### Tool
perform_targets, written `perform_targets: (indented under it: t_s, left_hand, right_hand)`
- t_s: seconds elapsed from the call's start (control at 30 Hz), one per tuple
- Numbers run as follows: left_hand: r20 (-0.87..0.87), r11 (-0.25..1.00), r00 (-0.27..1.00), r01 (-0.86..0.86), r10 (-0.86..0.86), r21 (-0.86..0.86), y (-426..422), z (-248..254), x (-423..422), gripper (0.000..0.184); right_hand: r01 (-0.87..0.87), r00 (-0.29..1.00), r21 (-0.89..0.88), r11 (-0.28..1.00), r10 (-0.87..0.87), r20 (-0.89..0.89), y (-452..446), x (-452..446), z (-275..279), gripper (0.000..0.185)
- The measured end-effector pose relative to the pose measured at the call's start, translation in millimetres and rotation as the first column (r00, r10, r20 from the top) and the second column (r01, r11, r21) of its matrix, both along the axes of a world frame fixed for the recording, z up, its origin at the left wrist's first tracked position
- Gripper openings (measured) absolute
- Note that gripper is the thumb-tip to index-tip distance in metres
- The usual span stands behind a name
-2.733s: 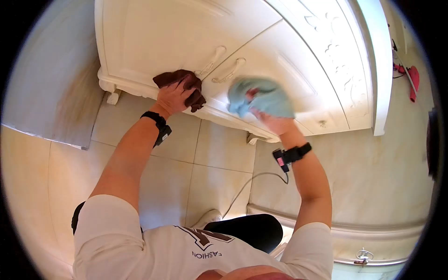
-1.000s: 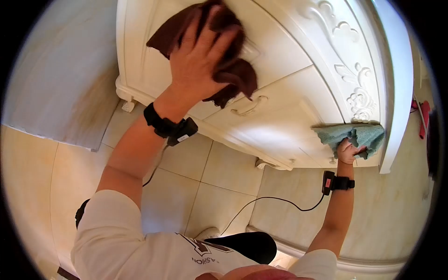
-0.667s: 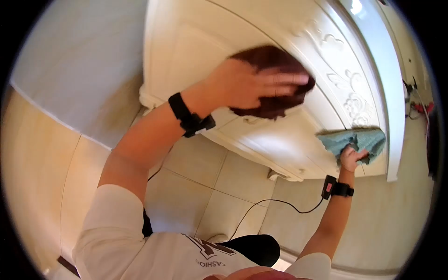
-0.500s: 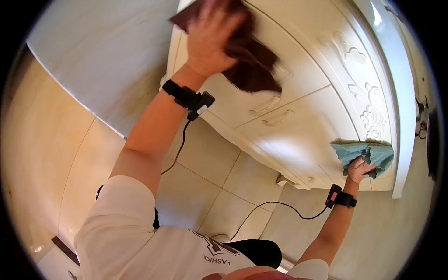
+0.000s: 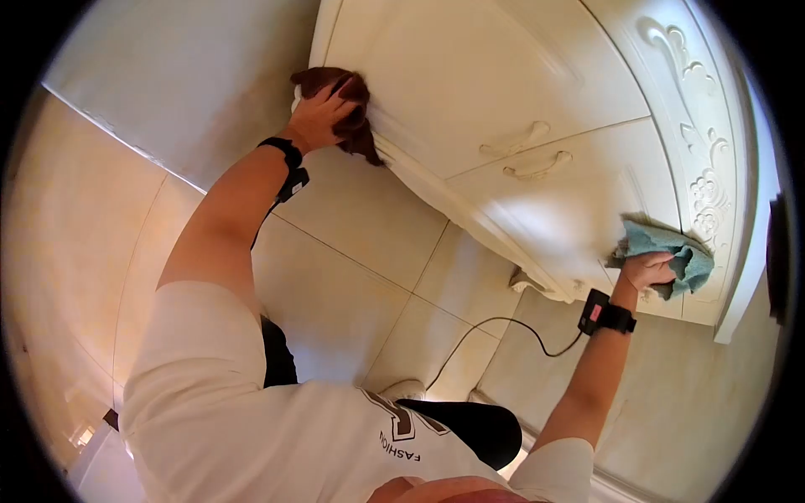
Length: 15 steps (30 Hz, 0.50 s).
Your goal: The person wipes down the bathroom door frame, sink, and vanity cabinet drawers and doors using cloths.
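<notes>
My left hand (image 5: 317, 119) grips a dark brown cloth (image 5: 356, 94) at the lower left corner of a cream cabinet (image 5: 453, 67). Its fingers curl into the bunched fabric, part of which hangs past the base edge. Over on the right, my right hand (image 5: 648, 271) is closed on a teal cloth (image 5: 692, 261), which lies against the cabinet front near its right end. Folds of that cloth hide some of the fingertips. Two curved handles, an upper one (image 5: 516, 144) and a lower one (image 5: 538, 166), sit between the hands on adjoining doors.
Raised carved trim (image 5: 707, 197) runs along the cabinet's top section. A small foot (image 5: 528, 281) supports its base above the tiled floor (image 5: 335, 293). From the device on my right wrist (image 5: 595, 312), a black cable (image 5: 470, 331) loops down. A greyish surface (image 5: 201, 75) adjoins at left.
My left hand has brought the brown cloth from the door's face down to the cabinet's lower left corner. The right hand stays at nearly the same spot with the teal cloth; the view has shifted slightly.
</notes>
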<state>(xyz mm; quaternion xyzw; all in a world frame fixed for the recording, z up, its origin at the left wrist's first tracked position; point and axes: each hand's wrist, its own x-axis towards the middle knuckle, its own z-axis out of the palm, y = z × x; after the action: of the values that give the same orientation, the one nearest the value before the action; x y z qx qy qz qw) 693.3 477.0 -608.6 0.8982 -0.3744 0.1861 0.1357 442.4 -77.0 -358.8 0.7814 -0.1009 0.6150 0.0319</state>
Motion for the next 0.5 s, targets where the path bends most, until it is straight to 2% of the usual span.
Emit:
perform_targets:
  t_s: [0.07, 0.1, 0.13, 0.17, 0.2, 0.27, 0.3, 0.33, 0.4, 0.43, 0.47, 0.5]
  left_hand:
    - [0.136, 0.999, 0.989, -0.047, 0.05, -0.025, 0, -17, 0, 0.06]
    - [0.325, 0.993, 0.945, -0.003, 0.04, -0.114, -3, -3, 7, 0.058]
    - [0.296, 0.96, 0.954, 0.044, 0.041, -0.277, -11, 9, 18, 0.059]
    - [0.425, 0.89, 0.898, 0.096, 0.116, -0.445, -16, 50, 15, 0.057]
    - [0.455, 0.849, 0.864, 0.064, 0.217, -0.525, -21, 82, 17, 0.06]
    - [0.465, 0.73, 0.784, 0.022, 0.411, -0.683, -33, 145, 22, 0.067]
    - [0.484, 0.69, 0.768, 0.077, 0.42, -0.72, -36, 142, 24, 0.067]
    - [0.501, 0.643, 0.751, 0.134, 0.431, -0.754, -39, 138, 27, 0.066]
    - [0.427, 0.631, 0.786, 0.061, 0.447, -0.773, -43, 119, 23, 0.067]
    - [0.364, 0.624, 0.809, -0.004, 0.461, -0.781, -40, 106, 21, 0.067]
    - [0.408, 0.723, 0.839, 0.026, 0.359, -0.691, -29, 88, 27, 0.069]
    - [0.463, 0.768, 0.821, 0.048, 0.334, -0.639, -17, 44, 48, 0.071]
  right_hand:
    - [0.113, 0.992, -0.162, 0.98, -0.119, -0.029, 5, 1, -4, 0.042]
    - [0.114, 0.992, -0.164, 0.98, -0.122, -0.04, 3, 0, -3, 0.042]
    - [0.167, 0.983, -0.218, 0.961, -0.179, -0.034, 9, -4, -2, 0.044]
    - [0.203, 0.975, -0.255, 0.945, -0.219, -0.038, 9, -5, -4, 0.047]
    - [0.203, 0.973, -0.252, 0.946, -0.223, -0.056, 6, -8, -6, 0.047]
    - [0.225, 0.967, -0.095, 0.97, -0.235, -0.104, 1, -9, -6, 0.048]
    - [0.14, 0.987, -0.119, 0.983, -0.148, -0.064, 38, -1, -1, 0.047]
    - [0.14, 0.986, -0.121, 0.983, -0.149, -0.074, 47, 3, 2, 0.047]
    - [0.084, 0.996, -0.196, 0.977, -0.078, 0.037, 51, 7, 5, 0.048]
    - [0.022, 0.999, -0.163, 0.986, -0.015, 0.048, 47, 6, 3, 0.041]
    - [0.034, 0.999, -0.158, 0.987, -0.027, 0.045, 44, 8, -1, 0.041]
    - [-0.173, 0.974, 0.112, 0.978, 0.154, 0.163, 48, 11, -6, 0.03]
